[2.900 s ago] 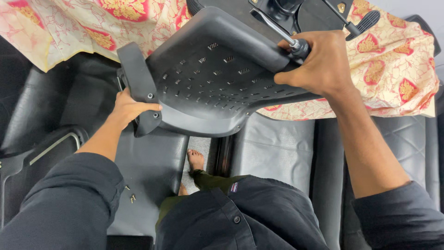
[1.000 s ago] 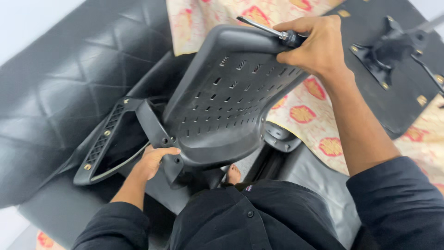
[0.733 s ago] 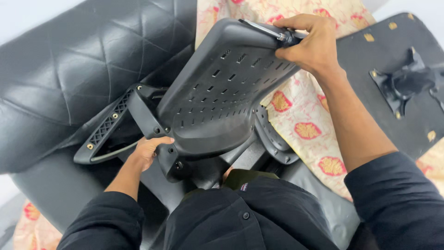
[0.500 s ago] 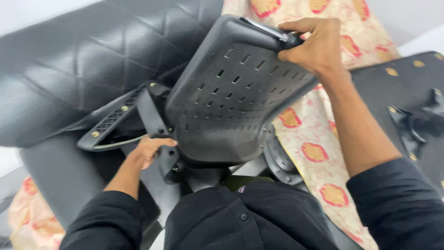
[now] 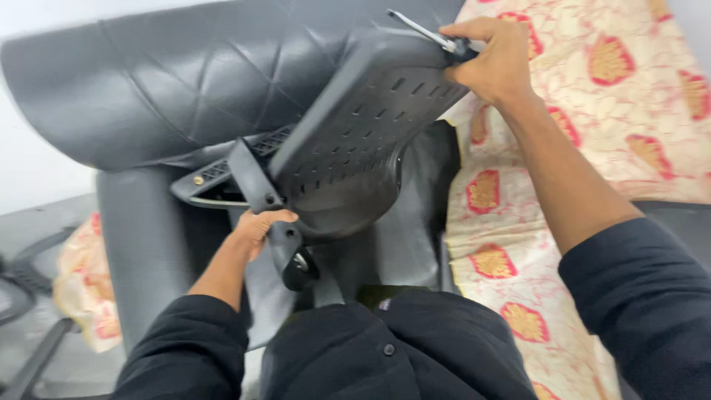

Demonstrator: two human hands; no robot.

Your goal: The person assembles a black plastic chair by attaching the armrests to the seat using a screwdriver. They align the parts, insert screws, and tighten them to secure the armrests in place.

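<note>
My left hand curls around the lower edge of a black perforated plastic chair shell, arm bent. Above and to its right, my right hand, arm outstretched, grips the shell's top corner, fingers clenched around a thin metal tool.

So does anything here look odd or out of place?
Yes: a chair in pieces. The black slotted shell is tilted up on edge, held by the right hand at its top and the left hand at a bracket below. A quilted cushion lies loose behind it, on a patterned cloth.
</note>
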